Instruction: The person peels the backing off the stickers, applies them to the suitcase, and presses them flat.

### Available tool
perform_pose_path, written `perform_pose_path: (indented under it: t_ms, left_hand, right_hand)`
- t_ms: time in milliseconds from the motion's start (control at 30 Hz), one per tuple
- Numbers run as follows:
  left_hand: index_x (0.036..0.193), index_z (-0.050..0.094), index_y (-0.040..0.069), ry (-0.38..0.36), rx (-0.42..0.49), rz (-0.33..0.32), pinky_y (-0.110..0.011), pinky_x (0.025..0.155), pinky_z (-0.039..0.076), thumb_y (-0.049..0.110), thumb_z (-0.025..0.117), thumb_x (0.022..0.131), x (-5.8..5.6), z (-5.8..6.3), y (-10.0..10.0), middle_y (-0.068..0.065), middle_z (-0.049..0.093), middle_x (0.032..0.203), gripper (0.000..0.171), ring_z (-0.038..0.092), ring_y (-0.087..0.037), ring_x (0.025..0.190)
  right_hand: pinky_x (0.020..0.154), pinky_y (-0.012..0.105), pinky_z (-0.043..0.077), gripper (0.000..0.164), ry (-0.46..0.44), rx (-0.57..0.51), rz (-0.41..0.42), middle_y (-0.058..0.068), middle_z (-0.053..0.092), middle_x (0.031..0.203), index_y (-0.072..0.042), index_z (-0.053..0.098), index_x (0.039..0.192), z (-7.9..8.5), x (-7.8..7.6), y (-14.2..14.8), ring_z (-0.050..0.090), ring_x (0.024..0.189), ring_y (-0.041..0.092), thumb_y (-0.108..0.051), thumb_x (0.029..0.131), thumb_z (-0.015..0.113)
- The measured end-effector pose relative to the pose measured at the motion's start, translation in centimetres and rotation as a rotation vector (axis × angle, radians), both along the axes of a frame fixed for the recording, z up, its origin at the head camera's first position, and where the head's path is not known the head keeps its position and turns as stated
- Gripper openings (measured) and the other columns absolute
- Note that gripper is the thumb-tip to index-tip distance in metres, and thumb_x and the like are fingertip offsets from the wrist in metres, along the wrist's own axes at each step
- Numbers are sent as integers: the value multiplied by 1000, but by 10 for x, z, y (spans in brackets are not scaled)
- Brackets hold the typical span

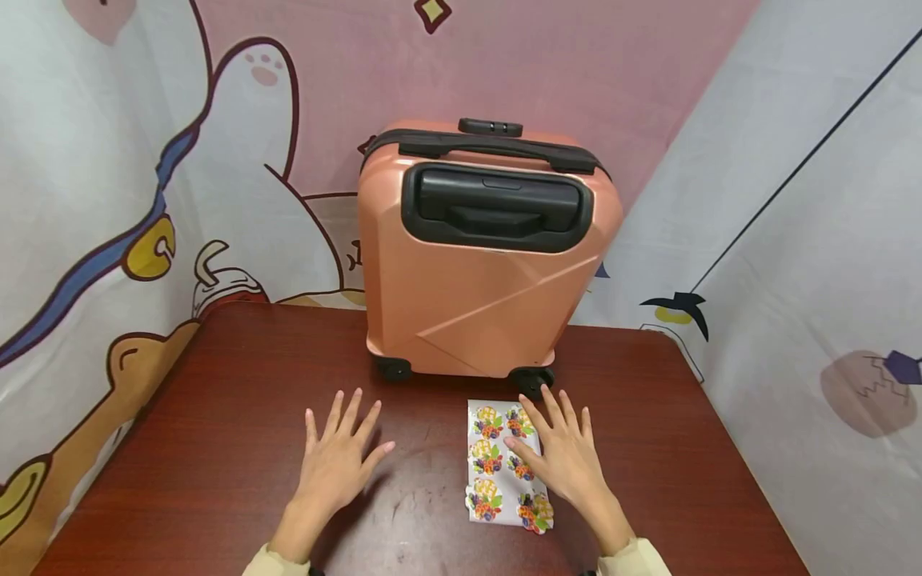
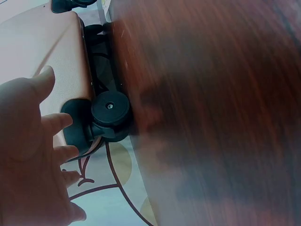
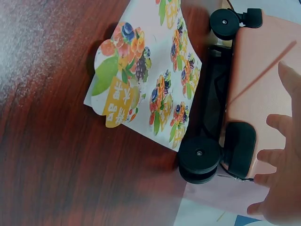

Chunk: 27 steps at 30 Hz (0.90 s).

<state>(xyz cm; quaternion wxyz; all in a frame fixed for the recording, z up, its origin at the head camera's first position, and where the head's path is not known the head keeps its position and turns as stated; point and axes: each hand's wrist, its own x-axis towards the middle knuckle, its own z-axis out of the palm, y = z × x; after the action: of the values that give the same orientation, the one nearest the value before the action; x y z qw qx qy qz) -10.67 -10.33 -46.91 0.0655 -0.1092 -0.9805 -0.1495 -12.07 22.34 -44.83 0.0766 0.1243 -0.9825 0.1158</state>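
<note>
A salmon-pink hard-shell suitcase (image 1: pixel 475 312) stands upright on its black wheels at the back of the table, its black handle recess facing me. In front of its right wheel lies a white sheet of stickers (image 1: pixel 507 480) printed with colourful fruit clusters. My left hand (image 1: pixel 334 468) is held over the table left of the sheet, fingers spread, holding nothing. With fingers also spread, my right hand (image 1: pixel 569 460) hovers at the sheet's right side and overlaps it in the head view. The right wrist view shows one sticker (image 3: pixel 120 77) with its edge lifted from the sheet.
The dark red-brown wooden table (image 1: pixel 216 440) has its back edge just behind the suitcase. A printed cloth (image 1: pixel 252 160) with cartoon animals hangs behind and at both sides. A black combination lock (image 1: pixel 491 127) sits on the suitcase's top.
</note>
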Motion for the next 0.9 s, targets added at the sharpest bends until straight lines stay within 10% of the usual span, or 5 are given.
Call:
perform_pose_path:
  t_ms: [333,667,900]
  left_hand:
    - [141,36,15,-57,92,-43,-61,102,2,49,51,88,-4,-2,7,-14,22,148,64,12,-35,136]
    - [131,44,-2,-200,391,-216,-55,96,31,26,63,86,-16,-11,40,-24,44,131,57,37,-43,121]
    - [128,46,-6,-308,500,-257,-54,95,32,21,63,85,-26,-15,61,-24,50,124,54,41,-43,117]
  right_hand:
    - [96,65,15,64,-43,-141,88,18,36,140,-12,44,136,-7,2,9,30,129,37,-41,83,64]
    - [94,54,35,52,-376,-358,84,19,48,129,1,48,129,-24,0,19,42,120,37,-25,86,64]
    - [92,64,26,51,-405,-328,117,19,51,127,0,49,129,-33,0,20,46,116,38,-26,86,62]
